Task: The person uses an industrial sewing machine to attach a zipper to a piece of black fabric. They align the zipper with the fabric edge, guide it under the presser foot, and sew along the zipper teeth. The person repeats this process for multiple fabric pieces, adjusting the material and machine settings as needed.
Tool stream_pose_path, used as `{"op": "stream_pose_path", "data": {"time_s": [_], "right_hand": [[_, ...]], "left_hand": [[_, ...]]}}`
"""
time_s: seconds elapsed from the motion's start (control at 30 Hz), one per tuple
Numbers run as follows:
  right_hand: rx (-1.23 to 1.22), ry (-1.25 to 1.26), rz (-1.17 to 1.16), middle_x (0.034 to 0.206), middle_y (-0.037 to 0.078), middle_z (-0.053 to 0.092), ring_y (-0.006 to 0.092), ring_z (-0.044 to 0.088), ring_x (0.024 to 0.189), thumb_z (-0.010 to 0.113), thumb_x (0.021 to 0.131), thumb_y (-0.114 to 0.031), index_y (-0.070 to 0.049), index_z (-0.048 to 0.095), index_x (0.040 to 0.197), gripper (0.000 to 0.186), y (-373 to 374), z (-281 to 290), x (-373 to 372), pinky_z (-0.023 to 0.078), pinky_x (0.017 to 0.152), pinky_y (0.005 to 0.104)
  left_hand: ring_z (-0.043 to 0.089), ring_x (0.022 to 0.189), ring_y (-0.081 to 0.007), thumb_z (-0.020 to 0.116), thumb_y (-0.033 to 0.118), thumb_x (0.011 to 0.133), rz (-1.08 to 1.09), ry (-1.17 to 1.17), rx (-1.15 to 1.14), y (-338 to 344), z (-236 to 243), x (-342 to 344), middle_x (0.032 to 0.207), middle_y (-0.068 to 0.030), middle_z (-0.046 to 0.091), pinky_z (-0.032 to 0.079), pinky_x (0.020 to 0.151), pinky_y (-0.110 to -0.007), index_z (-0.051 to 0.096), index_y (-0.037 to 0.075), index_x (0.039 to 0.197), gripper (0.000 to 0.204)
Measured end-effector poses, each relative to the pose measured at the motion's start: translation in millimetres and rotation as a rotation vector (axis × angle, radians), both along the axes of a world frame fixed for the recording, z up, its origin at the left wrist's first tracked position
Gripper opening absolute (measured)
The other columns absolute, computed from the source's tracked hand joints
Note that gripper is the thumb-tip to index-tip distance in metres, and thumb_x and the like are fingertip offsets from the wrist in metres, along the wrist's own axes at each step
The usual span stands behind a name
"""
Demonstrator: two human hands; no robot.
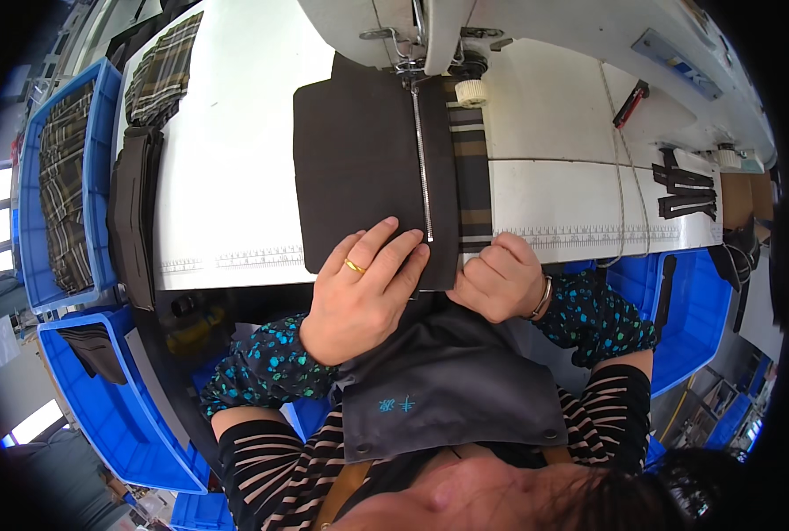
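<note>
A dark brown fabric panel (355,168) lies flat on the white sewing table, its far end under the needle and presser foot of the sewing machine (412,66). A silver metal zipper (423,168) runs along it from the presser foot toward me. Beneath its right side shows a strip of striped plaid cloth (474,177). My left hand (368,283) rests on the near part of the panel with fingers stretched out, just left of the zipper's near end. My right hand (501,279) is closed at the panel's near right corner, pinching its edge; the fingertips are partly hidden.
Stacked dark pieces (134,199) and folded plaid cloth (160,71) lie along the table's left side. Blue bins (111,177) stand beyond it, with another blue bin (700,310) at right. A red-and-black cutter (631,104) and short zipper pieces (686,190) lie right of the machine.
</note>
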State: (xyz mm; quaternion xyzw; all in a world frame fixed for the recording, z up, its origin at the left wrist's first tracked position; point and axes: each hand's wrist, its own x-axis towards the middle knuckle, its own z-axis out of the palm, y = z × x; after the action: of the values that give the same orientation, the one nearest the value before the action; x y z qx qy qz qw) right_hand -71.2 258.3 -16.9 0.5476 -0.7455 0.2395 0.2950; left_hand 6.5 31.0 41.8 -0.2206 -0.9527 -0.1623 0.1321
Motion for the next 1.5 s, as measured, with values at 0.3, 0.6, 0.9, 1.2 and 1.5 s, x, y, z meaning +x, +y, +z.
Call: {"op": "stream_pose_path", "data": {"time_s": [0.3, 0.6, 0.9, 1.2, 1.5], "right_hand": [[-0.003, -0.005, 0.033, 0.074, -0.004, 0.047, 0.0160, 0.048, 0.069, 0.074, 0.072, -0.015, -0.016, 0.063, 0.069, 0.011, 0.0, 3.9, -1.8, 0.044, 0.069, 0.0308], [0.033, -0.311, 0.208, 0.077, 0.000, 0.054, 0.0205, 0.055, 0.071, 0.087, 0.075, -0.019, -0.009, 0.067, 0.084, 0.023, 16.9, 38.2, -18.8, 0.046, 0.064, 0.0350], [0.251, -0.192, -0.013, 0.109, 0.006, 0.066, 0.0294, 0.061, 0.107, 0.083, 0.079, -0.045, -0.008, 0.072, 0.112, 0.051, -38.0, 45.4, -113.7, 0.049, 0.099, 0.0416], [0.363, -0.279, -0.054, 0.142, 0.014, 0.065, 0.0341, 0.063, 0.105, 0.079, 0.073, -0.060, -0.008, 0.071, 0.125, 0.074, -37.1, 48.1, -115.5, 0.044, 0.109, 0.0479], [0.524, -0.495, -0.075, 0.150, 0.017, 0.055, 0.0402, 0.059, 0.130, 0.083, 0.075, -0.055, -0.009, 0.066, 0.135, 0.078, -35.9, 49.4, -116.4, 0.050, 0.108, 0.0480]], "left_hand": [[0.063, 0.126, -0.0307, 0.077, 0.014, 0.064, -0.034, -0.067, -0.012, -2.2, 5.5, -1.7, 0.132, -0.0065, 0.069, 0.054, 0.100, -0.046, 0.077, 0.005, 0.121, 0.057], [0.064, 0.123, -0.0283, 0.080, 0.045, 0.083, -0.024, -0.112, -0.069, 1.1, 12.1, 0.7, 0.129, -0.0073, 0.071, 0.052, 0.105, -0.047, 0.077, 0.005, 0.120, 0.055], [0.066, 0.116, -0.0263, 0.081, 0.038, 0.085, -0.148, -0.033, -0.157, -1.0, 14.6, -11.7, 0.124, -0.0101, 0.071, 0.054, 0.103, -0.047, 0.078, 0.002, 0.114, 0.046], [0.061, 0.127, -0.0328, 0.084, 0.054, 0.073, -0.060, -0.048, -0.044, -36.5, 18.3, -102.0, 0.131, -0.0100, 0.066, 0.050, 0.108, -0.051, 0.067, 0.004, 0.121, 0.072], [0.051, 0.145, -0.0365, 0.080, 0.065, 0.070, 0.002, -0.164, -0.032, -40.0, -6.0, -107.9, 0.148, -0.0126, 0.057, 0.046, 0.115, -0.055, 0.058, 0.001, 0.140, 0.097]]}}
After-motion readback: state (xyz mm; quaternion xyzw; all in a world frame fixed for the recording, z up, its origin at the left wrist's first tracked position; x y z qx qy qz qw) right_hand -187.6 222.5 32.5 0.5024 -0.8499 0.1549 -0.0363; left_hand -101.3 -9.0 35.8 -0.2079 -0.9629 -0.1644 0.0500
